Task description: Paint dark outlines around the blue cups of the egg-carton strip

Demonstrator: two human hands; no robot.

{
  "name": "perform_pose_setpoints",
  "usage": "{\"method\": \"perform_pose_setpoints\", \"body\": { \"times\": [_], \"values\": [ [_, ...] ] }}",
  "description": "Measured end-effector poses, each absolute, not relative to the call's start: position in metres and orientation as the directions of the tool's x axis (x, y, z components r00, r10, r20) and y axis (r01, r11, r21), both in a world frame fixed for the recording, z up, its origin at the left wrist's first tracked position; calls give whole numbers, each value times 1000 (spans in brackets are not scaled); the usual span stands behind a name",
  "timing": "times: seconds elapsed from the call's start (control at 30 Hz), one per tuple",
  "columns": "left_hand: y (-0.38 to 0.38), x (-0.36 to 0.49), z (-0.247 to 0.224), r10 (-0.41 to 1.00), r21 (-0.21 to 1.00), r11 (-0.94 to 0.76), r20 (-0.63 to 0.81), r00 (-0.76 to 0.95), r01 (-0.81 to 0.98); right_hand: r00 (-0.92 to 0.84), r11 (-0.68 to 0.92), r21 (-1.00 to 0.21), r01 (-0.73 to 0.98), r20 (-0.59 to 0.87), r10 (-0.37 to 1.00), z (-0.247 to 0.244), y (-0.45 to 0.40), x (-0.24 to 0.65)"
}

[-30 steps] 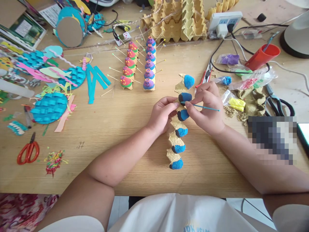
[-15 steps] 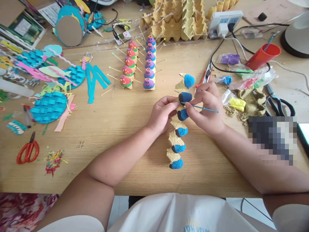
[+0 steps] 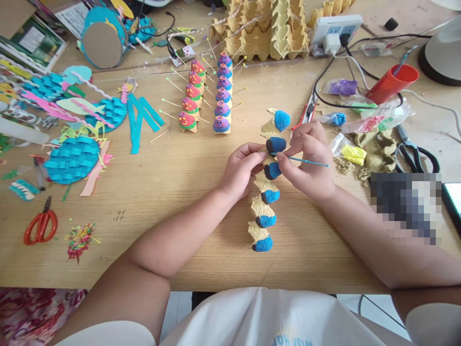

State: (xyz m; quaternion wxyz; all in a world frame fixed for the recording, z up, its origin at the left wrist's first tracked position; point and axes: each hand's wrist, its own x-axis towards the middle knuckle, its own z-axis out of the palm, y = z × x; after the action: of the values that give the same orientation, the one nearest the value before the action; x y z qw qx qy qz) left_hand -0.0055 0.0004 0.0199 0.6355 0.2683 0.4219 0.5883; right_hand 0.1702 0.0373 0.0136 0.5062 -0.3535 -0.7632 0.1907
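A strip of egg carton cups point(image 3: 263, 207) runs front to back before me, its cup tops coated in blue clay, most with a dark patch at the left side. My left hand point(image 3: 242, 170) pinches the strip from the left, near the second and third cups; some of its fingers are hidden behind it. Between thumb and fingers of my right hand point(image 3: 310, 161) is a thin blue modelling tool point(image 3: 308, 161). Its tip touches or nearly touches the dark patch on the second cup from the far end.
Two rows of painted cup caterpillars point(image 3: 223, 97) with pins stand behind. Egg cartons point(image 3: 252, 38) and a power strip point(image 3: 336, 31) lie at the back. Right are clay bags point(image 3: 353, 154), scissors point(image 3: 418, 154) and a red cup point(image 3: 394, 82); left are red-handled scissors point(image 3: 41, 226) and blue woven paper pieces point(image 3: 74, 159).
The blue tool has shifted very slightly in my right hand, its free end a touch to the right. Both hands and the carton strip stay almost in place.
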Motion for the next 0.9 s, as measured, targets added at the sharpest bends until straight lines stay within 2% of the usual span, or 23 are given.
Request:
{"method": "perform_pose_setpoints", "body": {
  "times": [0.33, 0.53, 0.9],
  "values": [
    [1, -6, 20, 977, 800, 168, -213, -10, -576, -218, 720, -605, 340, 694, 686, 19, 35, 168],
    [1, -6, 19, 976, 795, 168, -217, -14, -583, -282, 702, -650, 291, 642, 712, 13, 38, 172],
    [1, -5, 21, 977, 792, 164, -212, -13, -588, -228, 725, -618, 303, 692, 685, 18, 36, 166]
  ]
}}
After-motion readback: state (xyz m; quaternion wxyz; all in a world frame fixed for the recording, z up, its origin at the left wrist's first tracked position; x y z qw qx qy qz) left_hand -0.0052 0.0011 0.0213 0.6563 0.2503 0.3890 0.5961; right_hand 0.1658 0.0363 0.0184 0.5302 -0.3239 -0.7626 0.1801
